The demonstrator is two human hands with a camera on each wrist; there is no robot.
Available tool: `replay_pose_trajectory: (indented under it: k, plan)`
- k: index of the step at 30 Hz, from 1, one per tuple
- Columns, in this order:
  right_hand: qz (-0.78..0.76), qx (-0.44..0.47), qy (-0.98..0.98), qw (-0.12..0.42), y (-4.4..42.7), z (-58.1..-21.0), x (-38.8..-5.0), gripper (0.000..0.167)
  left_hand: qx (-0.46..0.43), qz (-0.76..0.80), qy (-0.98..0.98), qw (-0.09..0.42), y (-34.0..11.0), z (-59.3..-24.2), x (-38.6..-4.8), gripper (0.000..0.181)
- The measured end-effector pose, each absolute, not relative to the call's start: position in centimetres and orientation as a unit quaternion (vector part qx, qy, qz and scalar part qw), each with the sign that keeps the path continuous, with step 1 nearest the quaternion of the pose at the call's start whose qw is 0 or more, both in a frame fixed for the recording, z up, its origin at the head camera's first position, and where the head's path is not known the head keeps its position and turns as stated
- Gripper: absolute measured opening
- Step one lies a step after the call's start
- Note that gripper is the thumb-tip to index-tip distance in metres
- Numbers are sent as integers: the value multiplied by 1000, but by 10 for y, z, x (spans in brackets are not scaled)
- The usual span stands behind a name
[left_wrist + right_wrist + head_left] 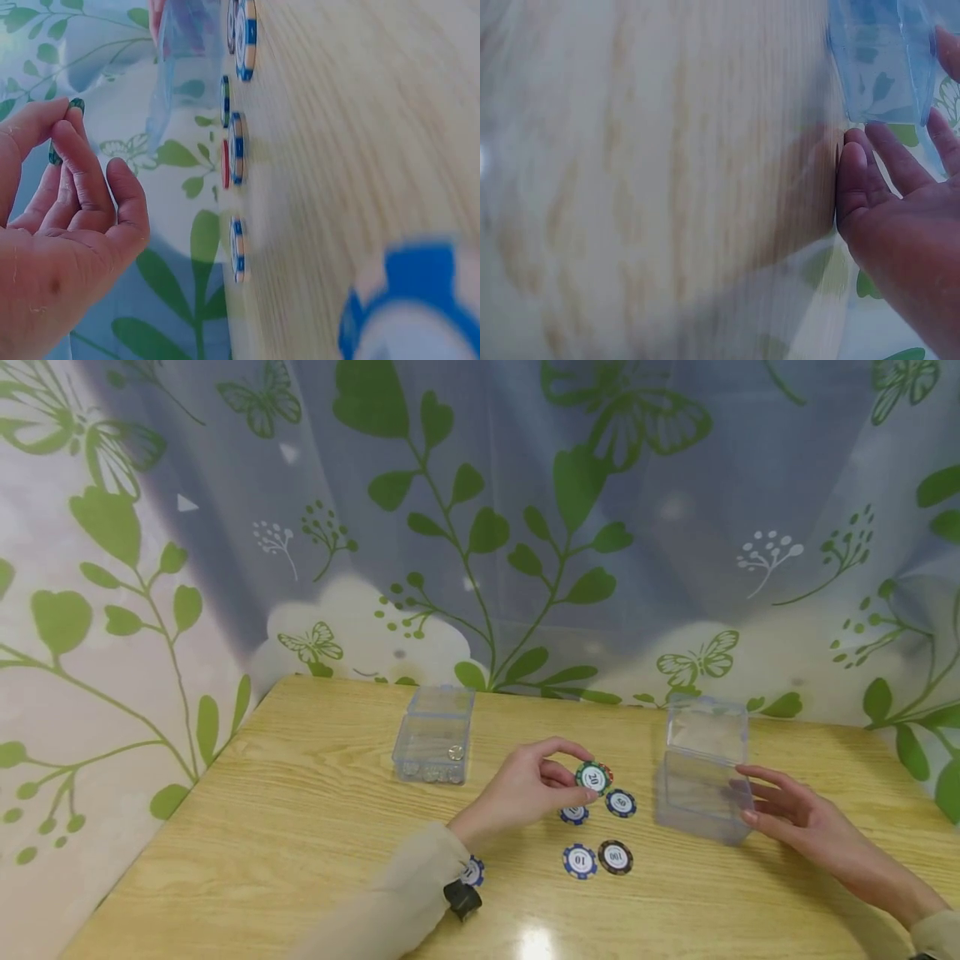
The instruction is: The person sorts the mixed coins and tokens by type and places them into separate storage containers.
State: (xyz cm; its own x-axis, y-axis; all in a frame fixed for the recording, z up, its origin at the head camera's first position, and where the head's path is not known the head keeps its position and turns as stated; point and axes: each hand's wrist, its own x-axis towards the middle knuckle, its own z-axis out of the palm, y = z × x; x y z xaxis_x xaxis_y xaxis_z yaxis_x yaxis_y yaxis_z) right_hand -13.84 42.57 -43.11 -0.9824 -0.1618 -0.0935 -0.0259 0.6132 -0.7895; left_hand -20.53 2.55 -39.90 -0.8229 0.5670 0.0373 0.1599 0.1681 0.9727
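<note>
Left fingers (573, 797) pinch a green 20 chip (593, 778) between them.

Red chip (610, 770) is partly hidden behind the green chip (593, 778). Left wrist view: nearest chip (416, 304) is blurred and cut off at lower right.

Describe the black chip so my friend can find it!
On the wooden table, find the open clear box by the right hand. In front of it and to its left, the black chip lies beside a blue chip. It is the right one of that pair, with a dark rim and the number 100, while its blue neighbour reads 10.
</note>
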Motion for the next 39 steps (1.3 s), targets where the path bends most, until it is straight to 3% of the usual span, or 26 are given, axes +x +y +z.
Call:
replay_pose_trajectory:
  k: [24,39]
  plan:
    - [-455,-45,884,98,420,-434,-141,60,205,613,739,190,73,-400,-203,32]
    - [-460,-53,881,96,424,-435,-140,59,193,598,762,159,125,-403,-198,32]
